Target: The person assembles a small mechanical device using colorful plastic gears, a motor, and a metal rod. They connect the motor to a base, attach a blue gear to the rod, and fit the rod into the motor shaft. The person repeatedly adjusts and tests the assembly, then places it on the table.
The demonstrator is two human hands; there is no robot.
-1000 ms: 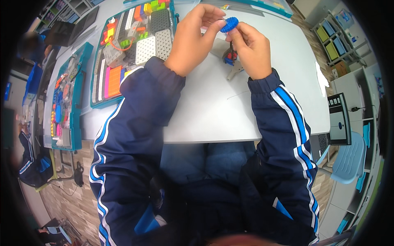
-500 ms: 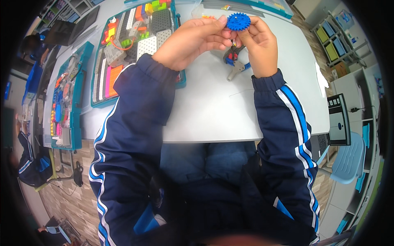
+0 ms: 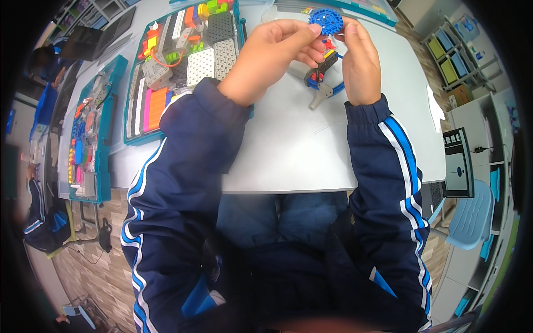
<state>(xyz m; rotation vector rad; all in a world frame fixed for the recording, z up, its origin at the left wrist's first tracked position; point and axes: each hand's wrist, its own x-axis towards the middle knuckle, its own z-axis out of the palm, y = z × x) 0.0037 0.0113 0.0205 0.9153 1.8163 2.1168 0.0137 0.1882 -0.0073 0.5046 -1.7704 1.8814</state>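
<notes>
Pinching the blue gear [image 3: 331,23] by its lower left between thumb and fingers of the left hand [image 3: 273,53]. Bending the right hand [image 3: 362,62] loosely at the gear's right edge; being unable to tell whether gripping it. Working above a black, blue and red assembly [image 3: 317,75] between the hands, on the white table [image 3: 288,150], and beside an open teal case [image 3: 145,139] of coloured bricks left of the left hand.
</notes>
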